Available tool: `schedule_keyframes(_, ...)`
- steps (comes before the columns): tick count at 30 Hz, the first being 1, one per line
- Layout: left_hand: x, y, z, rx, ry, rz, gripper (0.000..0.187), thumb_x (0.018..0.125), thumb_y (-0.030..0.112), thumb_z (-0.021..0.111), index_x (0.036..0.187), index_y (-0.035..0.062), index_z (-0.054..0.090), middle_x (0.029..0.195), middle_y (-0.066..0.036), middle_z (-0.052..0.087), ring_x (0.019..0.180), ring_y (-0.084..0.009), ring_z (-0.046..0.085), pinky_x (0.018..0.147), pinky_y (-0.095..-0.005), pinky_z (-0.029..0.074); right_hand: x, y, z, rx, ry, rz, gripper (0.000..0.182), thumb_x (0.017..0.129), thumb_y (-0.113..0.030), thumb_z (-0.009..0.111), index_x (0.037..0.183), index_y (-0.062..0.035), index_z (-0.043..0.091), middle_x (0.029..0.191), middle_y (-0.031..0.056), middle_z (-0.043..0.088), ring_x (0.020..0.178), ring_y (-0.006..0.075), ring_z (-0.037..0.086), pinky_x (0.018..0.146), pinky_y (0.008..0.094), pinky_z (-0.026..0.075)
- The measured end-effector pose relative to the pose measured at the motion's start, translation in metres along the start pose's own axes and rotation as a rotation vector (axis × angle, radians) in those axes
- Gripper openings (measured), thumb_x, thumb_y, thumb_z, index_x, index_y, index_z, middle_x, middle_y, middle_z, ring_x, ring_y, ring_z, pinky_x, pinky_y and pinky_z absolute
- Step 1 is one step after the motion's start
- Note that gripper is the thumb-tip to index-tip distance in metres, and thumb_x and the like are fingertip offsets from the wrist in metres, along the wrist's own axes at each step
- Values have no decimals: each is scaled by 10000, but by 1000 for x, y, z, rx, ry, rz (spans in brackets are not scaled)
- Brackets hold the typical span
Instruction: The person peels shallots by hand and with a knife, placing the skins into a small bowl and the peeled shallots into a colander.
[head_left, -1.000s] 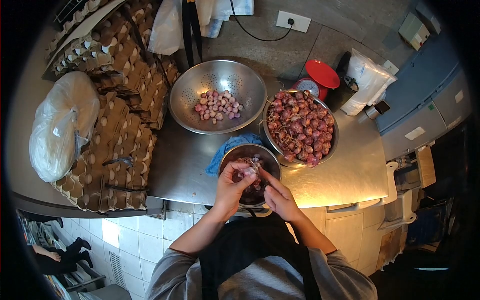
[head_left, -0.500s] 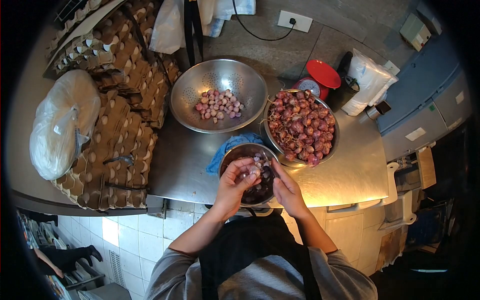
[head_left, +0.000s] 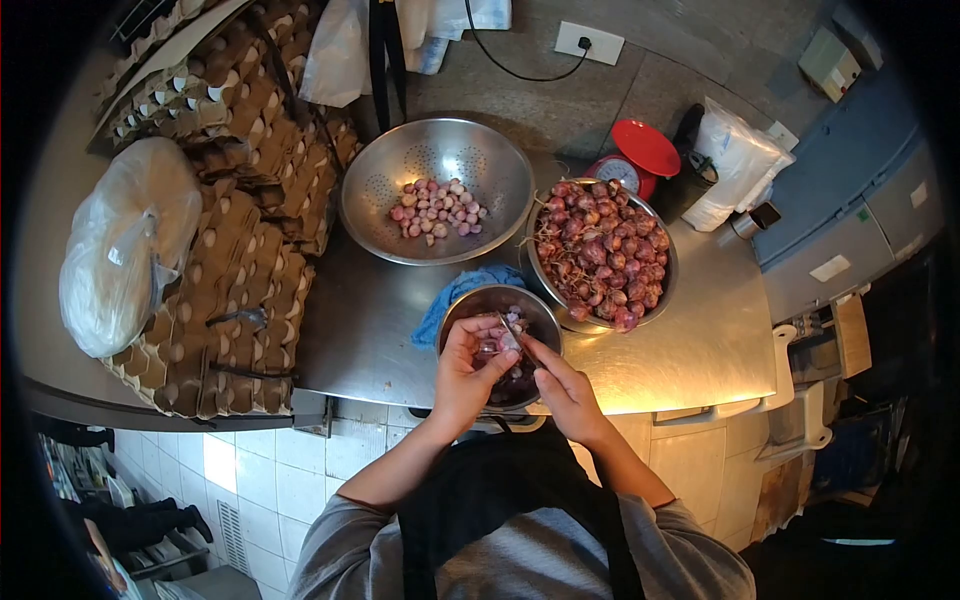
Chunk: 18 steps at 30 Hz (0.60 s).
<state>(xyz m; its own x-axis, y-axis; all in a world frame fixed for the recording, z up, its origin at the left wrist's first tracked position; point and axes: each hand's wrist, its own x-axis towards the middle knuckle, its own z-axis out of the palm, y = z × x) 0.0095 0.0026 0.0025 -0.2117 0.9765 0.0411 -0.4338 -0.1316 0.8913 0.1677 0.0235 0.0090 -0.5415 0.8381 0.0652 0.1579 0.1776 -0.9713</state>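
Note:
Above a small steel bowl (head_left: 549,318), my left hand (head_left: 462,372) pinches a pale, partly peeled shallot (head_left: 510,343). My right hand (head_left: 568,388) grips a small knife (head_left: 510,329), its blade against the shallot; the handle is mostly hidden in my fingers. Loose shallots and dark skins lie in the bowl beneath, partly covered by my hands. Behind it, a steel colander (head_left: 500,175) holds a heap of peeled pinkish shallots (head_left: 437,210). To the right, a large bowl (head_left: 672,287) is piled with unpeeled red shallots (head_left: 605,250).
A blue cloth (head_left: 432,318) lies beside the small bowl on the steel table (head_left: 350,345). Stacked egg trays (head_left: 230,300) and a tied plastic bag (head_left: 130,250) stand at left. A red scale (head_left: 647,147) stands behind the red shallots. Another person's legs (head_left: 140,525) show at lower left.
My right hand has moved left, bringing the knife blade from beside the shallot onto it. My left hand stays nearly in place. The person at lower left has shifted slightly.

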Motion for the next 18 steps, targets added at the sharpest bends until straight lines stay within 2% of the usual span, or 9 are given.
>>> schedule_keyframes(6, 0, -2, -1, 4, -4, -1, 365, 766, -42, 629, 1069, 62, 454, 958, -25, 534, 884, -88, 507, 812, -227, 415, 0, 0, 2, -5, -5, 29, 405, 921, -158, 435, 1305, -41, 385, 1295, 150, 449, 1203, 227, 430, 979, 279, 311)
schedule_keyframes(11, -2, 1, -1, -8, 1, -14, 362, 768, -44, 626, 1066, 65, 451, 961, -23, 528, 885, -88, 508, 815, -232, 421, -3, 4, 2, 160, -30, 151, 414, 921, -158, 435, 1314, -44, 371, 1308, 151, 433, 1209, 221, 421, 981, 279, 307)
schedule_keyframes(15, -2, -3, -3, -24, 9, -13, 362, 767, -47, 626, 1065, 67, 454, 965, -20, 520, 893, -85, 504, 810, -226, 417, -1, -3, 6, -29, -17, -13, 412, 922, -161, 435, 1312, -43, 375, 1290, 150, 453, 1197, 203, 430, 974, 274, 314)
schedule_keyframes(18, -2, 0, -3, -2, 1, -20, 360, 768, -47, 624, 1065, 66, 455, 968, -20, 517, 898, -83, 499, 808, -220, 413, -1, -3, 3, -116, -26, 2, 421, 923, -169, 438, 1319, -47, 365, 1263, 148, 481, 1141, 202, 481, 935, 275, 356)
